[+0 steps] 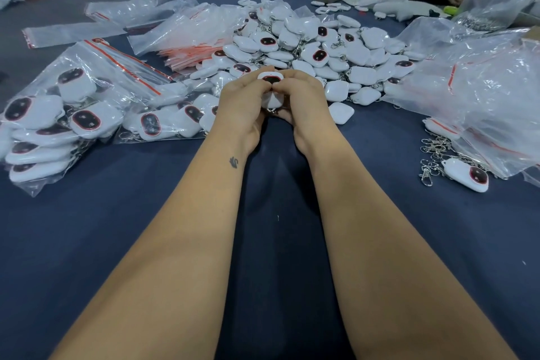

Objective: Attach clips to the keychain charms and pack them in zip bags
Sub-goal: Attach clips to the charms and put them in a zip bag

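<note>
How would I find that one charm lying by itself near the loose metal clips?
Start at the big crumpled plastic bag on the table's right side. Just below it lies a scatter of metal clips. The lone charm sits beside them, white with a dark red-rimmed oval, apart from the central heap.
</note>
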Demonstrator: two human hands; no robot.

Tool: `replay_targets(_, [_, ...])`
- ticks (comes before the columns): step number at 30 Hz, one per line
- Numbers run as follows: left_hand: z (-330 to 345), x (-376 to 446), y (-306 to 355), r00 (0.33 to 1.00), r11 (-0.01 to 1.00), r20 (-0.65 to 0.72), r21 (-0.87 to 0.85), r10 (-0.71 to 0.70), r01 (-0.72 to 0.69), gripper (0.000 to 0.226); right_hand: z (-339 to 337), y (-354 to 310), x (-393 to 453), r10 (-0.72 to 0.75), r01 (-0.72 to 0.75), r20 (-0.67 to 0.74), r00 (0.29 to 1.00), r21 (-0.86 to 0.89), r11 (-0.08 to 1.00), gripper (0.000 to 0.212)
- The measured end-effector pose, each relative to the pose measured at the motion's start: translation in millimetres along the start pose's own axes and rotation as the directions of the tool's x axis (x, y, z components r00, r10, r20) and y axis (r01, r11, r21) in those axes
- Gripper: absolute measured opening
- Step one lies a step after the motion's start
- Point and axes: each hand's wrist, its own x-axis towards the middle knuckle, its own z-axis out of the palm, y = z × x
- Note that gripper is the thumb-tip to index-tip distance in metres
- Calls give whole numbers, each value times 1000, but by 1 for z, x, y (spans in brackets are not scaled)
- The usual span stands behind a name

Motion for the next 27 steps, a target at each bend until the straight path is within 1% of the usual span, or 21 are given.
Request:
replay_targets(3, [1,-1,-1,1000,1000,-18,18,17,-17,27,-1,-1,-1,7,-7,-7,1000,10,1000,16])
replay_targets(5, [1,-3,0,999,996,21,76,47,-48,26,-1,-2,-2,-3,4,-34,999,21,1000,15])
replay_targets(7, [2,-6,3,992,980,68,164,102,-112,28,-1,-3,-3,-15,20,-55,998,78,997,16])
replay_targets(8, [3,-8,4,988,962,69,226,139,-151,29,-1,-3,-4,-25,32,-59,998,122,992,16])
replay_targets(10, [4,-9,8,973,903,23,369,229,-221,24,0,-2,-4,-50,60,-60,997,173,983,13])
replay_targets(11, [2,-9,10,955,843,-6,471,297,-259,22,1,-2,-3,-61,70,-58,996,165,984,11])
replay_targets(12, [0,-9,12,922,740,-26,606,385,-292,23,1,-1,-3,-69,76,-57,996,145,986,9])
replay_targets(13, [-5,-9,15,878,589,-29,752,478,-296,25,2,-1,-3,-72,79,-62,995,120,990,9])
replay_targets(14, [-11,-9,18,831,410,-15,875,555,-258,26,2,0,-2,-75,81,-73,995,89,993,9])
replay_targets(15, [-16,-9,20,795,234,12,953,606,-193,27,3,1,-2,-80,86,-87,993,57,995,10])
replay_targets(16, [-20,-9,22,778,98,33,988,627,-121,27,3,2,-3,-91,94,-97,991,30,995,10])
replay_targets(17, [-22,-9,22,789,12,31,999,613,-48,29,3,2,-3,-106,107,-100,989,13,994,9])
replay_targets(18, [-23,-9,22,820,-41,8,999,573,20,35,4,2,-4,-123,125,-95,988,10,992,8])
replay_targets(20, [-24,-8,18,888,-126,-41,986,458,110,45,5,1,-5,-158,162,-89,983,46,986,9])
replay_targets(21, [-25,-7,15,904,-162,-47,979,424,127,43,5,1,-5,-165,172,-96,982,69,983,10])
replay_targets(22, [-26,-6,14,910,-179,-45,975,412,129,37,6,-1,-6,-161,170,-104,981,93,981,12])
replay_targets(24, [-28,-5,16,901,-148,-37,983,433,112,24,8,-4,-8,-113,131,-100,989,196,972,13])
replay_targets(25, [-28,-5,17,885,-105,-35,990,465,94,24,9,-5,-9,-86,105,-80,993,279,955,14])
replay_targets(26, [-27,-6,18,863,-31,-41,997,504,65,26,10,-7,-10,-63,78,-54,997,360,930,14])
replay_targets(27, [-26,-7,19,842,70,-59,997,536,25,27,12,-7,-11,-44,52,-29,999,424,904,14])
